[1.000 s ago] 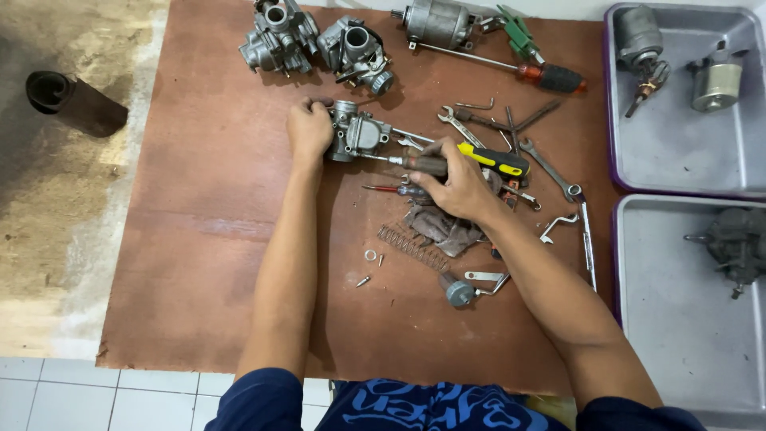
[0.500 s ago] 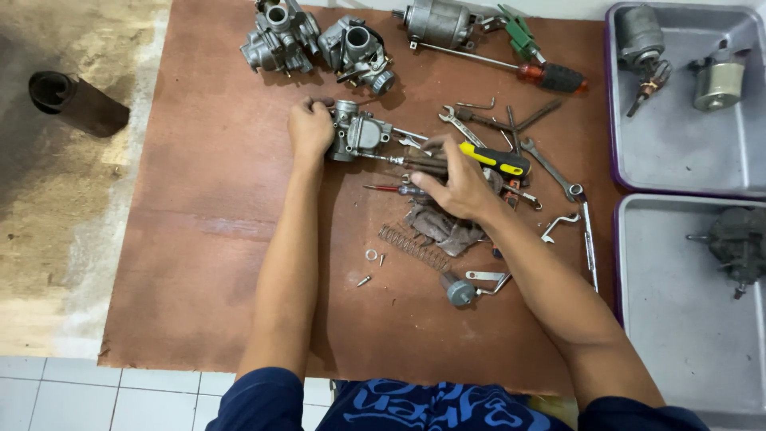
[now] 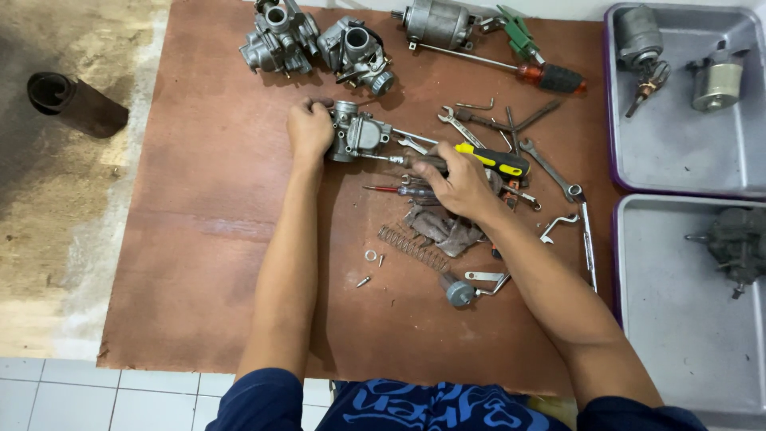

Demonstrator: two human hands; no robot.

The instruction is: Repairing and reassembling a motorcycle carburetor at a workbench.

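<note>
- 3 carburetors on brown board: 2 at top edge, 1 carburetor (image 3: 359, 134) mid-board; 2 grey trays at right.
- Screwdriver (image 3: 399, 159) lies horiz., tip left into carb, handle right.
- Left hand (image 3: 309, 128) curled, gripping carb's left side.
- Right hand (image 3: 456, 179) closed round screwdriver handle, over tool pile w/ yellow-black handle (image 3: 495, 160).

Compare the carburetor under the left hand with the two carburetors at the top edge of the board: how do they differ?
The held carburetor is gripped by the left hand, with a screwdriver from the right hand meeting it; the two top carburetors lie untouched. The held one sits mid-board by the loose wrenches; the pair sits side by side by the board edge. All are grey metal.
</note>
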